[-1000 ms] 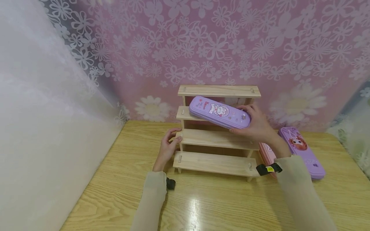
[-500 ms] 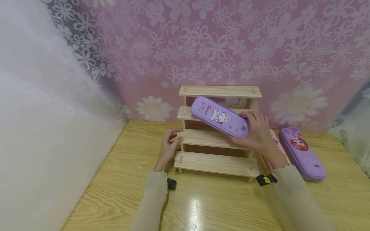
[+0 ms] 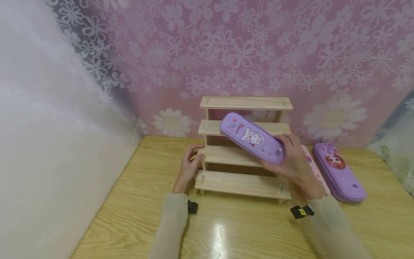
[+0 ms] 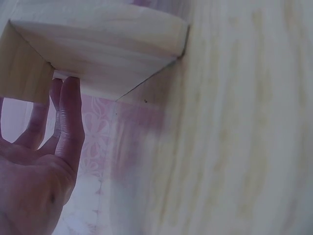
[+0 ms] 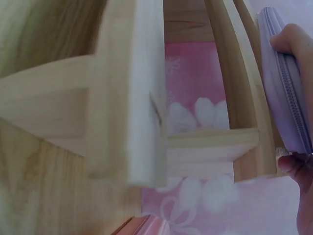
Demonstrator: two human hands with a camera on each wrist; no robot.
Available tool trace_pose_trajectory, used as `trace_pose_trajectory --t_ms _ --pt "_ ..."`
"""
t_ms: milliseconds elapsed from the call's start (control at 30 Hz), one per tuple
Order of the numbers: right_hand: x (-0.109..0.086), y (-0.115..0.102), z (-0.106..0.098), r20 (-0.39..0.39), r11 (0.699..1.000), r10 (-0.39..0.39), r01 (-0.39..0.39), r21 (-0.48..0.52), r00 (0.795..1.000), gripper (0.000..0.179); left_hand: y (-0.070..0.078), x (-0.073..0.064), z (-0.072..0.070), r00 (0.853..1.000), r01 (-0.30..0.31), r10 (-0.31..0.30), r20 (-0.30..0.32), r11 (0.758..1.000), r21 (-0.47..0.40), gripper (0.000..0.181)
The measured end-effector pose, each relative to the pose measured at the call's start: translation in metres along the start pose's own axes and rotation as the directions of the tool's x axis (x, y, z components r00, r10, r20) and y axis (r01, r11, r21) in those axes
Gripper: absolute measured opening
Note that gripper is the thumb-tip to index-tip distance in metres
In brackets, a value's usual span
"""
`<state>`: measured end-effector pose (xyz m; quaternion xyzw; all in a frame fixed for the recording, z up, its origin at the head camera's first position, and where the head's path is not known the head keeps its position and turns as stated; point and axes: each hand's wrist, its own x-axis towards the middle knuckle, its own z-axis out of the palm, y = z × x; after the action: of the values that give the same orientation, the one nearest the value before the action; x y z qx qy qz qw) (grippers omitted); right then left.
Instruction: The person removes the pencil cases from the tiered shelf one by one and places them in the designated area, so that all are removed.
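A purple zip pencil case [image 3: 249, 138] printed with a white rabbit is in my right hand [image 3: 292, 160], thumb on one long side and fingers on the other at its right end. It slants down to the right in front of the middle steps of a four-step wooden display rack [image 3: 242, 183]. Its zip edge shows in the right wrist view, beside my right thumb and fingertip. My left hand [image 3: 188, 165] holds the left end of the rack's second step from the bottom. The left wrist view has the left fingers [image 4: 71, 117] reaching up under a wooden board.
Right of the rack lie a pink pencil case [image 3: 318, 176], partly hidden by my right forearm, and a purple pencil case [image 3: 343, 176] with a doll picture. A flowered pink curtain [image 3: 245, 54] hangs behind the wooden table [image 3: 129, 216]; a white wall stands on the left.
My right hand has brought the rabbit pencil case down and slightly right, tilting it more steeply. The pink case shows more beside the forearm. My left hand stays on the rack.
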<state>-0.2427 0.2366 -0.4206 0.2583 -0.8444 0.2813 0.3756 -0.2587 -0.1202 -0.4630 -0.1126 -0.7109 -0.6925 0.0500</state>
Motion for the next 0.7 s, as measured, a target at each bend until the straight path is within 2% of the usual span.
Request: trace_pose_trajectory --t_ms 133,233,467,567,700 --pt "-0.01 0.001 -0.006 -0.019 0.999 0.039 -0.039 -0.003 0.999 0.091 -0.002 0.001 0.0 1.0 0.008 -0.008 -0.007 1.0 0.001 0.038" --pt "-0.017 0.001 -0.011 -0.037 0.995 0.097 -0.097 0.004 0.995 0.092 -0.003 0.001 0.001 1.0 0.015 -0.015 -0.005 1.0 -0.007 0.039" --pt "-0.036 0.0 -0.027 -0.045 0.963 0.268 -0.266 0.044 0.962 0.098 -0.004 0.001 0.001 1.0 0.015 -0.015 -0.007 1.0 -0.015 0.039" --pt "-0.042 0.003 -0.035 -0.07 0.961 0.277 -0.276 0.029 0.958 0.095 -0.005 0.001 0.001 1.0 0.011 -0.011 -0.003 1.0 -0.014 0.04" --pt "-0.045 0.01 -0.044 -0.131 0.97 0.243 -0.244 0.005 0.961 0.09 -0.005 0.002 0.001 1.0 -0.001 0.001 -0.008 1.0 -0.007 0.039"
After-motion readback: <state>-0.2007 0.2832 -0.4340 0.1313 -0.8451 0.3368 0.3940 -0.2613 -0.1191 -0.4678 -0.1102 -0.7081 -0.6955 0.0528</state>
